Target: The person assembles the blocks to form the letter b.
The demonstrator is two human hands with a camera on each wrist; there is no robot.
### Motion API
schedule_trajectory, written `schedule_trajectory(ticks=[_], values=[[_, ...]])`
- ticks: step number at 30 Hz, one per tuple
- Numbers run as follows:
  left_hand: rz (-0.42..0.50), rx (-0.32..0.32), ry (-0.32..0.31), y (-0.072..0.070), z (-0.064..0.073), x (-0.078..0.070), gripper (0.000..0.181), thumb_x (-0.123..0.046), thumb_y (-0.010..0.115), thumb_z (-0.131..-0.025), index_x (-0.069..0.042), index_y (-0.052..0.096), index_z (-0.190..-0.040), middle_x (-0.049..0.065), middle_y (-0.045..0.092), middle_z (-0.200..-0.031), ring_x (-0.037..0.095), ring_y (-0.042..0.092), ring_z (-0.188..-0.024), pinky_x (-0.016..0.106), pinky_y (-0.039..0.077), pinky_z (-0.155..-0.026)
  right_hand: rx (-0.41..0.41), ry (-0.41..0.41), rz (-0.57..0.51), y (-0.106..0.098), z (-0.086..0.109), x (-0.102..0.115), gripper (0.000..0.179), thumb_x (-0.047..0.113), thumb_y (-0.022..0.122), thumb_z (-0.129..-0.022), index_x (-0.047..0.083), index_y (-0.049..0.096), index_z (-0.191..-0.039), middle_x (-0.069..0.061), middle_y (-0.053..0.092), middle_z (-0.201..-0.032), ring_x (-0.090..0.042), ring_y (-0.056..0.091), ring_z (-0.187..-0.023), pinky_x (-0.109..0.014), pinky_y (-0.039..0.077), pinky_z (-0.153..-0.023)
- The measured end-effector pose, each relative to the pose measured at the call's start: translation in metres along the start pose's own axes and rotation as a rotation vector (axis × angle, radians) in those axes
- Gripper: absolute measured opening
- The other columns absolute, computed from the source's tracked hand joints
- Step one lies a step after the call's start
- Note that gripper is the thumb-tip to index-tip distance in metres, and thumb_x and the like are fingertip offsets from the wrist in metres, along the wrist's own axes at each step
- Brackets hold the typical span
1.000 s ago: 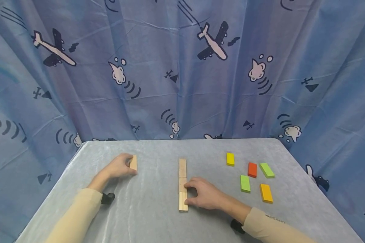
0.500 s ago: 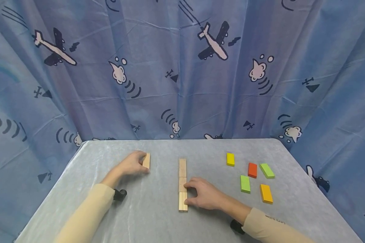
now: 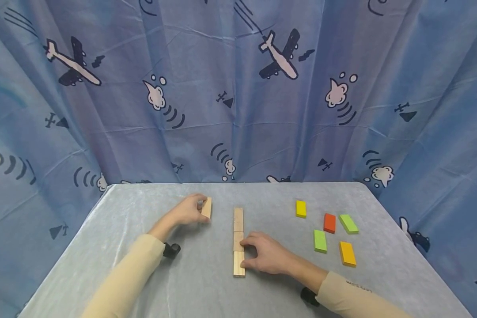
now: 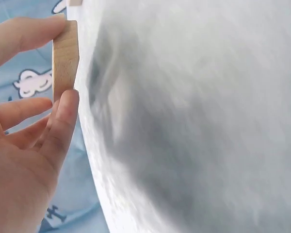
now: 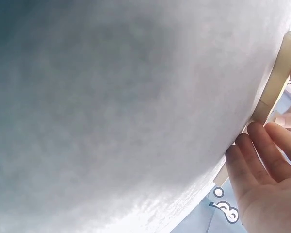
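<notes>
Wooden blocks (image 3: pixel 238 219) — three of them — lie end to end in a straight row at the middle of the counter (image 3: pixel 206 287). Near the row's far end, to its left, is a fourth plain block (image 3: pixel 207 208), pinched by its two ends between thumb and fingers of the left hand (image 3: pixel 190 209). The right hand (image 3: pixel 268 254) is loose-fingered, its thumb touching the nearest block (image 3: pixel 237 266) and its forefinger the middle one (image 3: pixel 238 240), both along the row's right side. Farther right lie a yellow block (image 3: pixel 300 209), a red block (image 3: pixel 330 223), an orange block (image 3: pixel 347 254) and two green blocks (image 3: pixel 319 241) — all well apart from the row. Behind hangs a blue curtain (image 3: pixel 238 57).
</notes>
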State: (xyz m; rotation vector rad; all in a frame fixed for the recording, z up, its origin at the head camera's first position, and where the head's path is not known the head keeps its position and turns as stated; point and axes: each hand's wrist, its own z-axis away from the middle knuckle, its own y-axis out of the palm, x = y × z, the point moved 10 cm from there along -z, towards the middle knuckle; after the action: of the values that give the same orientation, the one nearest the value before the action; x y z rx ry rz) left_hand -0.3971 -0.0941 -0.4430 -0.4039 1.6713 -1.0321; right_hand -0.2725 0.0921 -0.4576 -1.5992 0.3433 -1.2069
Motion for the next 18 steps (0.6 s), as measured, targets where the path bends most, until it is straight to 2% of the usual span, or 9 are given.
schedule_trajectory(ticks=[2,6,12,18], values=[[-0.014,-0.012,0.022,0.001,-0.004,-0.006,0.080,-0.020,0.088,-0.070,0.010,0.055,-0.137,0.022,0.056,-0.137,0.032,0.064,-0.107,0.044,0.053,-0.093,0.006,0.008,0.006,0.001,-0.001,-0.002,0.054,0.036,0.082,-0.085,0.006,0.069,-0.127,0.001,0.067,-0.117,-0.017,0.059,-0.110,-0.043,0.049,-0.099],[-0.007,-0.024,0.025,0.003,-0.011,-0.015,0.080,-0.020,0.088,-0.070,0.008,0.055,-0.138,0.020,0.056,-0.138,0.029,0.063,-0.105,0.043,0.053,-0.092,0.016,0.016,0.005,0.002,-0.002,-0.004,0.053,0.037,0.082,-0.085,0.007,0.069,-0.127,0.002,0.066,-0.116,-0.017,0.059,-0.109,-0.043,0.050,-0.099],[0.025,-0.036,0.002,0.008,-0.023,-0.025,0.081,-0.019,0.088,-0.072,0.005,0.053,-0.141,0.019,0.051,-0.144,0.028,0.063,-0.108,0.042,0.053,-0.091,0.020,0.018,-0.002,0.003,-0.003,-0.005,0.054,0.038,0.082,-0.085,0.007,0.069,-0.127,0.002,0.067,-0.117,-0.017,0.059,-0.110,-0.043,0.049,-0.099],[0.075,-0.066,-0.015,0.015,-0.038,-0.029,0.081,-0.020,0.088,-0.073,0.003,0.053,-0.142,0.018,0.049,-0.146,0.028,0.061,-0.110,0.040,0.053,-0.089,0.017,0.014,0.001,0.003,-0.004,-0.005,0.054,0.038,0.082,-0.084,0.007,0.069,-0.126,0.003,0.067,-0.116,-0.017,0.059,-0.109,-0.043,0.050,-0.098]])
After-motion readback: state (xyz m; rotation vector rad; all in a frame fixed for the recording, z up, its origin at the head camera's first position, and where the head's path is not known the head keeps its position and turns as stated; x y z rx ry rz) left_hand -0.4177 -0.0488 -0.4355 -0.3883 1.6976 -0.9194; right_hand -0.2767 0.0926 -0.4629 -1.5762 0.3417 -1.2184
